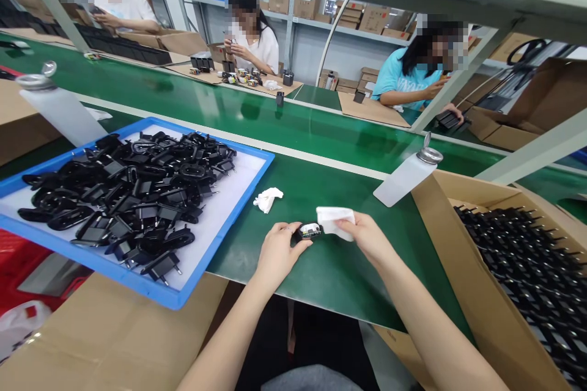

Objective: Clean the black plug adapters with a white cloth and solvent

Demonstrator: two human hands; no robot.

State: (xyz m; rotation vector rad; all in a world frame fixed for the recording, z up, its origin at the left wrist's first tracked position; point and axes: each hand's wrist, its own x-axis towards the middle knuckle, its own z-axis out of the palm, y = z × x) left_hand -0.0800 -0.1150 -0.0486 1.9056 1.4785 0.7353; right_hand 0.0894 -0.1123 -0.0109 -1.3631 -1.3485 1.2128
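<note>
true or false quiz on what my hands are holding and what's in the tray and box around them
1. The left hand holds a small black adapter. True.
2. The right hand holds scissors. False: it holds a white cloth.
3. The blue tray contains loose black plugs. True.
4. The cardboard box on the right is empty. False: it holds rows of black plugs.
5. The crumpled wipe lies inside the tray. False: it lies on the green table, beside the tray.
</note>
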